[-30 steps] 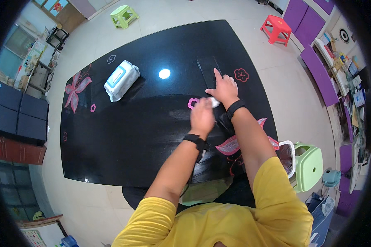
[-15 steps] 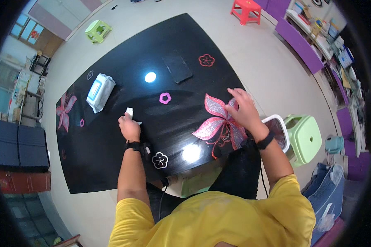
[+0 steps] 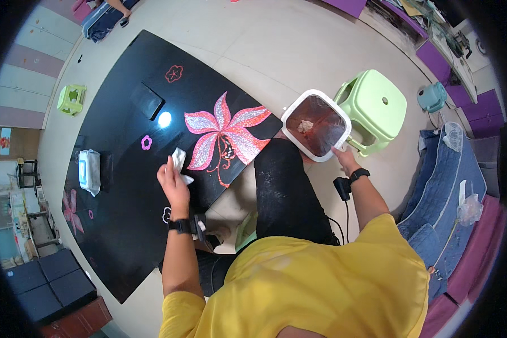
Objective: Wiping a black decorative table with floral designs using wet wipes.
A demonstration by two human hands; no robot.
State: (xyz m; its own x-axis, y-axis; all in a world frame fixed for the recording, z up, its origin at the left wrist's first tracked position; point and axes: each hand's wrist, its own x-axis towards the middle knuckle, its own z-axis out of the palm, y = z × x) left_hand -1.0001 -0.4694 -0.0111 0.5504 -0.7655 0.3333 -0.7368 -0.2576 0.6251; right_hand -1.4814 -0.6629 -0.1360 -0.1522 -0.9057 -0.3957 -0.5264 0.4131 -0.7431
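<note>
A crumpled white wipe point(image 3: 178, 160) sticks out from the fingers of my left hand point(image 3: 174, 185), which is closed on it above the black table point(image 3: 135, 225). My right hand point(image 3: 347, 160) grips the near right rim of a white-rimmed waste bin point(image 3: 328, 135), just off the table's right edge. Inside the bin is a dark reddish liner with a pale crumpled piece point(image 3: 305, 126) on it. A white and blue wipes pack point(image 3: 89, 172) lies farther left on the table.
A flat dark rectangular object point(image 3: 147, 101) lies on the table. Beside the bin stands a light green stool point(image 3: 377, 107); another green stool point(image 3: 71, 99) is at the far left. A black plug point(image 3: 342, 186) with its cable hangs near my right wrist. Another person's arm point(image 3: 119, 7) shows at the top left.
My view has turned to the right. My right hand has gone from over the table to the bin's rim and taken hold of it. My left hand still holds the wipe, now raised.
</note>
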